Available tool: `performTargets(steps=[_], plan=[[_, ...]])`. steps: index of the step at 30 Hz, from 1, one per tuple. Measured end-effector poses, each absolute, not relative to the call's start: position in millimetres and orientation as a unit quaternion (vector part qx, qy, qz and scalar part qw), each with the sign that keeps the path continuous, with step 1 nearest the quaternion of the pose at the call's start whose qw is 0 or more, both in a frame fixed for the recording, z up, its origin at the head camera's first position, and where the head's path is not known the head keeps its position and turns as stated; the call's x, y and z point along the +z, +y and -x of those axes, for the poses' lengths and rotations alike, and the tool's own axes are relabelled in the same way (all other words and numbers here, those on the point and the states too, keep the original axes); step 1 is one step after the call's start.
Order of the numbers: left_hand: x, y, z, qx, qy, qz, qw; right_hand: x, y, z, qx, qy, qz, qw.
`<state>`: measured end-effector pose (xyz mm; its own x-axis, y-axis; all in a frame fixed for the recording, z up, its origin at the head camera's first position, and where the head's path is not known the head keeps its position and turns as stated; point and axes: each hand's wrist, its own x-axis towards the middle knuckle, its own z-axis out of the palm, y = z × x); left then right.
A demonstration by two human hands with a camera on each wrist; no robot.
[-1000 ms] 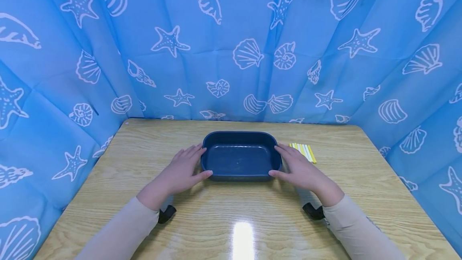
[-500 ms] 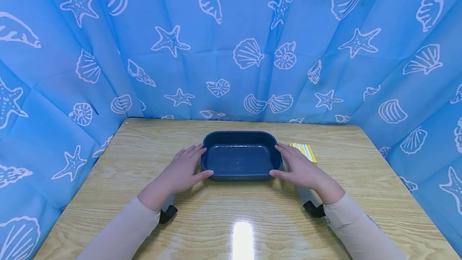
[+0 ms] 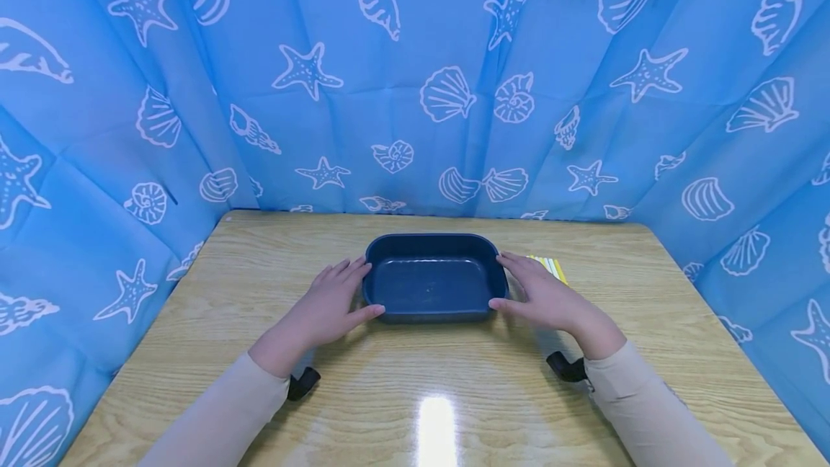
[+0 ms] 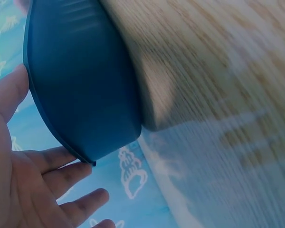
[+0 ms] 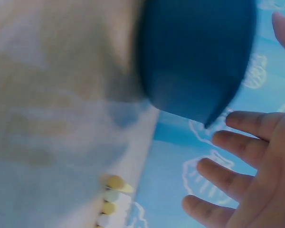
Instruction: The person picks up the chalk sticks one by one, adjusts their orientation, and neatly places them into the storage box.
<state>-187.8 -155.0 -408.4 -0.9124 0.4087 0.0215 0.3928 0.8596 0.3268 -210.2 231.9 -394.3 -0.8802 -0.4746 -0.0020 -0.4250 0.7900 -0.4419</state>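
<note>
A dark blue, rounded rectangular tub [image 3: 428,285] stands on the wooden table, its open top facing up and nothing inside. At its left end is my left hand [image 3: 331,308], fingers fairly straight. The left wrist view shows its thumb [image 4: 14,90] and foremost fingers at the rim of the tub [image 4: 80,80]. My right hand [image 3: 541,299] is spread by the tub's right end. In the right wrist view, straight fingers [image 5: 228,180] lie just off the tub's edge [image 5: 194,61].
Behind my right hand lies a row of yellow and white sticks [image 3: 553,269], partly hidden; their round ends [image 5: 109,208] show in the right wrist view. A blue curtain [image 3: 402,107] with white shells and starfish borders the wooden table [image 3: 415,373] at the back and sides.
My right hand has shifted slightly right, away from the tub's end, and covers more of the sticks. The left hand and tub look nearly unchanged.
</note>
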Motion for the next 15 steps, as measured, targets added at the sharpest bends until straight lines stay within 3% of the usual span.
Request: performTargets(steps=[8,15], plan=[[-406.7,-155.5,187.1,0.169,0.964,-0.202,0.028,-376.7,246.5,207.7,-0.245,0.938,0.231,0.080],[-408.0,-156.7,187.5,0.167,0.965,-0.201,0.027,-374.3,259.1,205.9,-0.260,0.937,0.225,0.057]])
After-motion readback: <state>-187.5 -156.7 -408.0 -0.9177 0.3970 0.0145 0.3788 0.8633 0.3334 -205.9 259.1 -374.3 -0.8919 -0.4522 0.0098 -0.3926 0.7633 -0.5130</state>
